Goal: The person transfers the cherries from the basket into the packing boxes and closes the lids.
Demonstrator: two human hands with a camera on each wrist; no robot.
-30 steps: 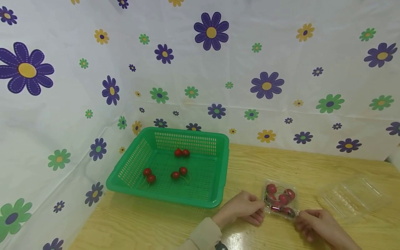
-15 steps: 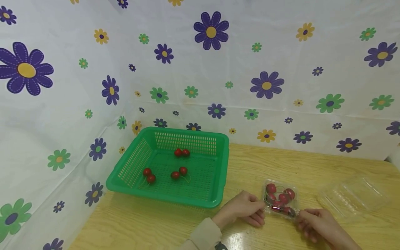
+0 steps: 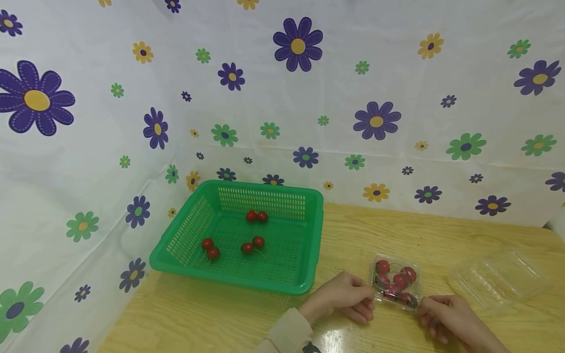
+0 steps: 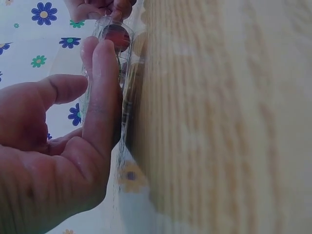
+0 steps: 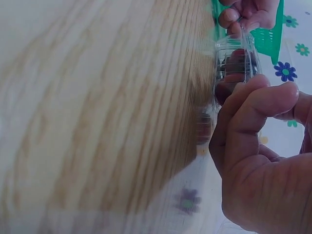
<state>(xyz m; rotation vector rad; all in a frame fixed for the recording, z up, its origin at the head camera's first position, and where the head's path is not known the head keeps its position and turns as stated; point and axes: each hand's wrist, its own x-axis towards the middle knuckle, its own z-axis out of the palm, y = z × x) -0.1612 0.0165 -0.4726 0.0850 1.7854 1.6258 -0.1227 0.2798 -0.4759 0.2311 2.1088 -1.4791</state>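
Note:
A small clear plastic fruit box [image 3: 399, 257] sits on the table in front of me, its clear top over several red cherries [image 3: 400, 281]. My left hand [image 3: 344, 295] pinches its near left corner between thumb and fingers. At the near right corner, my right hand [image 3: 447, 314] pinches the rim the same way. From the side, the right wrist view shows the box walls [image 5: 231, 46] and dark cherries inside, with left fingertips at the far corner. In the left wrist view, one red cherry [image 4: 117, 37] shows through the plastic beside the right fingertips.
Left of the hands stands a green slotted basket [image 3: 315, 235] with several cherries [image 3: 258, 241] lying in stemmed pairs. Another clear plastic container [image 3: 499, 280] lies to the right on the wooden table [image 3: 366, 220]. A flower-print cloth [image 3: 335, 98] hangs behind and at the left.
Both hands keep their places at the box's near corners. The glare on the box's near edge has shrunk slightly; basket, cherries and the other container have not moved.

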